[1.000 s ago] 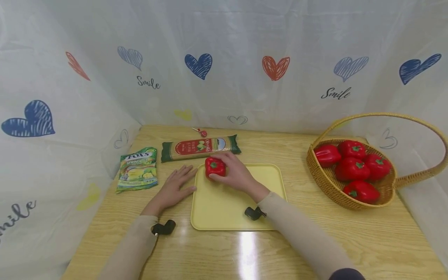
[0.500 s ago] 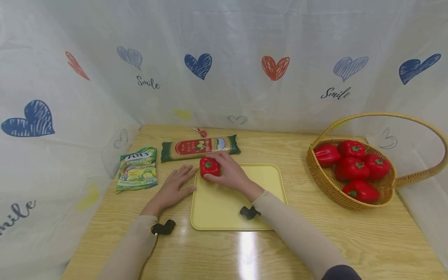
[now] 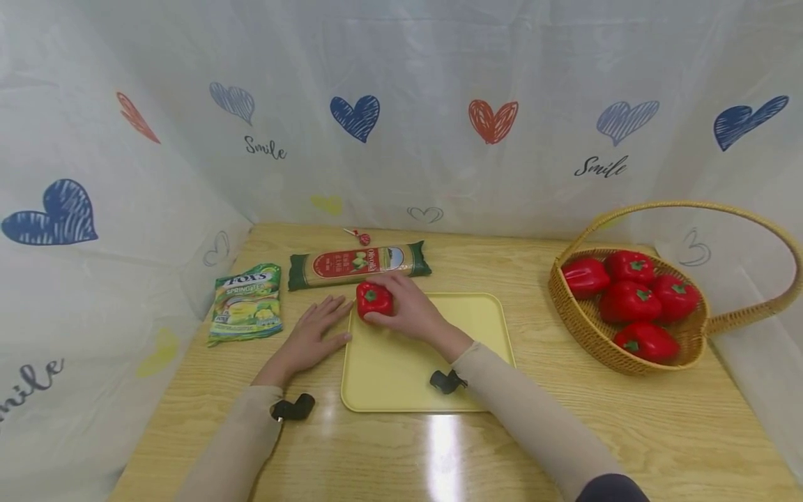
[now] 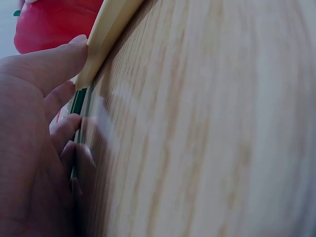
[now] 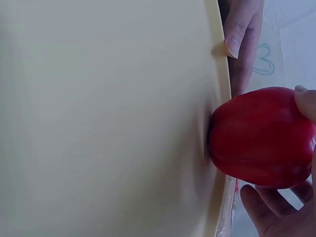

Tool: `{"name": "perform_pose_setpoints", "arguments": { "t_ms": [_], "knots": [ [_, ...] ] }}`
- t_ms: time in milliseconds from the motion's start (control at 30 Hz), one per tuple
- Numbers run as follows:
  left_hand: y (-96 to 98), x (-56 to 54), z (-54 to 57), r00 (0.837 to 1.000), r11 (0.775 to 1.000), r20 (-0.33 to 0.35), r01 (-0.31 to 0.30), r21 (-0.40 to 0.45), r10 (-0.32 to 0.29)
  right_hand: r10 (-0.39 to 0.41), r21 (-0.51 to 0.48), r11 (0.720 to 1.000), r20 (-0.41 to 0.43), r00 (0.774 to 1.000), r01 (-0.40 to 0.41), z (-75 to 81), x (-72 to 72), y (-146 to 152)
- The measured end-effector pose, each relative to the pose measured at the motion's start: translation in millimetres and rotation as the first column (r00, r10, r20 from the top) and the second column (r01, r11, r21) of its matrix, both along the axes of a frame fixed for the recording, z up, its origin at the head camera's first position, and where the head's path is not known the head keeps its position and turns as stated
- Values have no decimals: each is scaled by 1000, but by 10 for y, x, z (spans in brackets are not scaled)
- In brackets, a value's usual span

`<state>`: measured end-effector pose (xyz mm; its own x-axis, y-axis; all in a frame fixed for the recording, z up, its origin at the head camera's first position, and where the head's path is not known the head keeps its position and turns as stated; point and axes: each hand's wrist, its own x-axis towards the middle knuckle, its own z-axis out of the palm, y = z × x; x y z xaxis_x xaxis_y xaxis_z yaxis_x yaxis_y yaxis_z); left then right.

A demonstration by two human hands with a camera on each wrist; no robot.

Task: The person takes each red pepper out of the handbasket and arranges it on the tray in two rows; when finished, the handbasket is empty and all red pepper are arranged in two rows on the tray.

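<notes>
My right hand [image 3: 414, 312] grips a red bell pepper [image 3: 373, 304] with a green stem, thumb on the near side and fingers on the far side. The pepper stands upright at the back left corner of a yellow tray [image 3: 408, 369]. In the right wrist view its base meets the tray's surface close to the raised rim. Flat on the table lies my left hand [image 3: 310, 341], fingers extended, just left of the tray. Its thumb [image 4: 59, 61] touches the tray's outer edge in the left wrist view.
Behind the tray lies a long noodle packet [image 3: 357, 266], with a lollipop [image 3: 363, 239] beyond it. A green candy bag [image 3: 247, 305] is at left. At right, a handled wicker basket [image 3: 586, 331] holds several red bell peppers [image 3: 630, 302]. White curtains enclose the table.
My right hand has shifted the bell pepper a little to the left, into the tray's back left corner; it barely moves in the last half second. The left hand has stayed put.
</notes>
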<state>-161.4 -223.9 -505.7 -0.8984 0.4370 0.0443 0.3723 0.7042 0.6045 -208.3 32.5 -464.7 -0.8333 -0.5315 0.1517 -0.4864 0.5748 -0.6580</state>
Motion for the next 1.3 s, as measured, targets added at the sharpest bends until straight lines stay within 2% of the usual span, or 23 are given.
{"name": "perform_pose_setpoints", "arguments": {
  "t_ms": [400,800,1000,1300],
  "knots": [
    [9,-6,-45,1000,1000,-1,-5,1,5,14,-5,1000,8,1000,-14,4,22,27],
    [27,-2,-33,1000,1000,-2,-9,8,9,-23,1,1000,31,999,23,-38,39,91],
    [19,2,-17,1000,1000,-1,-11,9,11,-42,-30,999,40,998,43,-68,24,164],
    [7,3,-21,1000,1000,7,-15,8,15,-65,-42,997,90,994,69,-65,46,289]
  ]
}}
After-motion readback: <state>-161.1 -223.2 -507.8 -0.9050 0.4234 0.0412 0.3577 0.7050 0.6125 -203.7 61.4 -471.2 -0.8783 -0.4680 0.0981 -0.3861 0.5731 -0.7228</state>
